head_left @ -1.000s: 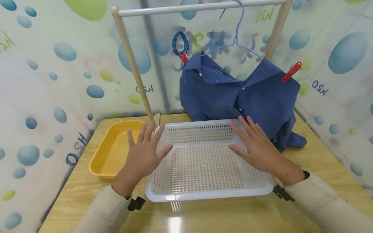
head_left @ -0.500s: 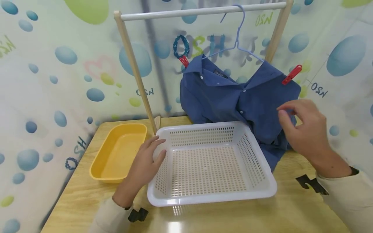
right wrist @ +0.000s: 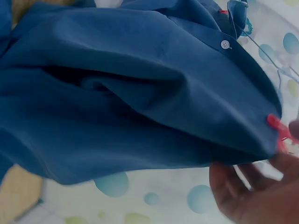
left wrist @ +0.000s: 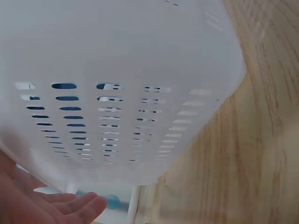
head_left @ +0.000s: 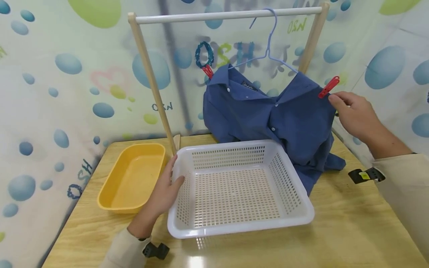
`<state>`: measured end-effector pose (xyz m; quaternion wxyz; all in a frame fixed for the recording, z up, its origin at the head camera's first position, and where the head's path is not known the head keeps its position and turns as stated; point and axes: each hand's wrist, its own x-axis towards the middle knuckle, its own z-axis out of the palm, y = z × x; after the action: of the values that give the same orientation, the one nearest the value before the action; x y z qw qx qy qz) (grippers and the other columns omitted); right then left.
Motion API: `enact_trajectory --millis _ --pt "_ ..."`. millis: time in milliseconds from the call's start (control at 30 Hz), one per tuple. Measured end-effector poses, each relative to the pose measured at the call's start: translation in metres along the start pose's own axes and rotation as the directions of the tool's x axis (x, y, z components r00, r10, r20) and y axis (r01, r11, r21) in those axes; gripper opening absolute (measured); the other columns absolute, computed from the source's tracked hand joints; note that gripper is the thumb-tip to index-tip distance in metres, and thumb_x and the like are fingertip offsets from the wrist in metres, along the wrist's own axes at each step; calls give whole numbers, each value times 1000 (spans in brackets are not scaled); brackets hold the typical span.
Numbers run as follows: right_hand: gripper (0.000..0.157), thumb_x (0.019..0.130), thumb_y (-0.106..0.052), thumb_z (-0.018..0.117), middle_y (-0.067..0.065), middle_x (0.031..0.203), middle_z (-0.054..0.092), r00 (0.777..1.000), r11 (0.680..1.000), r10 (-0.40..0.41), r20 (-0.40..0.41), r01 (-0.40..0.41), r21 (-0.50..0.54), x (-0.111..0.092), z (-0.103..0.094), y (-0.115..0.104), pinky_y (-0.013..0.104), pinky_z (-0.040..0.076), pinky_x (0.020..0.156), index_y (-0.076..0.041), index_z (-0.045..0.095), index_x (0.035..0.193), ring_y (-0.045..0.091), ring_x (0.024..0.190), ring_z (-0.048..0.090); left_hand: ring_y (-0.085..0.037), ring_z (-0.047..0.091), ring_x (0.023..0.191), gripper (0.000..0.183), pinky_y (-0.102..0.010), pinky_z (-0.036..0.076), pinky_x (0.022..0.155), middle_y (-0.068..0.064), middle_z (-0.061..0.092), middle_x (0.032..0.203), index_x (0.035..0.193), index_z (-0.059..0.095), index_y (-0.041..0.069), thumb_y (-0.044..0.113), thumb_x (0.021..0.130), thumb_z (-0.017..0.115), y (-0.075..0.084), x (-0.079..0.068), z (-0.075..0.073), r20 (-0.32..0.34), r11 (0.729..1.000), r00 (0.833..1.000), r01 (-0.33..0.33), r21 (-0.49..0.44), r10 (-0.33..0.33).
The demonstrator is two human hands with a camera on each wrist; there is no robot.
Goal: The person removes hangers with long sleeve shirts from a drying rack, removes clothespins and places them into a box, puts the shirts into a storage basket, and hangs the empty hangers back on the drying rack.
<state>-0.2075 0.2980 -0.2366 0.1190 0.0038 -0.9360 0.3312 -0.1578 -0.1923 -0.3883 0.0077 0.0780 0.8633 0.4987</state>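
Note:
A blue collared shirt [head_left: 301, 108] hangs on a thin lilac hanger [head_left: 269, 41] from the rail, its lower part bunched on the table. Red clothespins sit at its two shoulders, one on the left [head_left: 207, 71] and one on the right [head_left: 329, 87]. My right hand [head_left: 360, 117] pinches the shirt's right shoulder just below the clothespin, thumb in front and fingers behind; in the right wrist view the cloth [right wrist: 140, 112] fills much of the picture. My left hand [head_left: 162, 195] holds the left rim of the white perforated basket [head_left: 234, 228], its thumb inside and its fingers outside.
A yellow tub [head_left: 134, 178] stands left of the basket on the wooden table [head_left: 362, 230]. The rack has a white rail [head_left: 201, 16] and wooden posts [head_left: 149, 70]. A patterned wall covering [head_left: 110, 89] surrounds the table.
My right hand has left the basket's right side and risen to the shirt's right shoulder. My left hand has gone from spread fingers over the basket's left side to holding its rim.

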Motion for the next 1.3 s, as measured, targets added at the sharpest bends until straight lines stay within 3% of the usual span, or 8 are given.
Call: enact_trajectory --millis 133,233,400,700,933,1067,1167,1300 --pt "65 107 -48 26 27 149 45 997 998 -39 61 36 53 5 6 4 31 46 93 -3 38 153 33 117 47 -47 39 140 77 -61 47 100 -23 21 163 162 -2 16 3 101 43 -3 0 2 44 986 999 28 -167 -21" --pt "65 107 -48 26 23 150 43 995 994 -50 81 42 99 7 8 6 20 42 88 -3 39 152 23 118 45 -46 38 141 79 -61 45 103 -25 19 164 161 -7 16 0 99 40 -3 -1 3 73 967 996 63 -246 -46" --pt "71 104 -53 28 6 149 39 988 965 -24 155 -17 261 9 10 8 29 44 110 -2 37 152 13 134 40 -44 48 132 77 -55 51 98 -20 24 163 162 0 23 2 98 38 -3 -1 5 107 943 989 129 -308 -100" --pt "75 100 -49 47 8 161 27 991 746 -27 134 -69 662 6 17 8 25 30 116 -4 28 157 14 146 32 -42 50 129 72 -51 51 98 -14 28 162 162 7 29 5 100 36 -2 5 4 124 920 985 157 -358 -120" --pt "72 101 -56 36 8 152 36 997 884 -9 77 -28 467 4 20 2 24 38 113 -7 36 153 12 134 42 -43 52 128 69 -50 53 96 -16 30 160 162 9 24 4 101 36 -1 4 4 133 925 985 154 -349 -113" --pt "69 102 -56 31 7 152 36 998 909 -3 56 -21 417 4 22 -1 31 34 118 -8 39 151 15 137 38 -43 53 125 69 -48 53 94 -19 32 157 161 8 18 4 101 37 -1 3 4 142 929 985 145 -340 -101" --pt "56 103 -53 33 5 150 35 999 881 -26 42 3 474 3 22 -1 28 32 118 -15 47 140 16 139 33 -43 54 123 69 -46 54 92 -21 33 155 161 7 16 4 101 38 -1 2 4 158 929 982 152 -336 -104" --pt "37 102 -47 42 0 141 41 999 737 -29 21 8 675 1 22 -1 15 44 102 -20 52 124 14 132 36 -43 56 121 69 -47 55 90 -22 35 153 161 6 16 7 101 40 -1 2 5 178 935 979 157 -318 -104"
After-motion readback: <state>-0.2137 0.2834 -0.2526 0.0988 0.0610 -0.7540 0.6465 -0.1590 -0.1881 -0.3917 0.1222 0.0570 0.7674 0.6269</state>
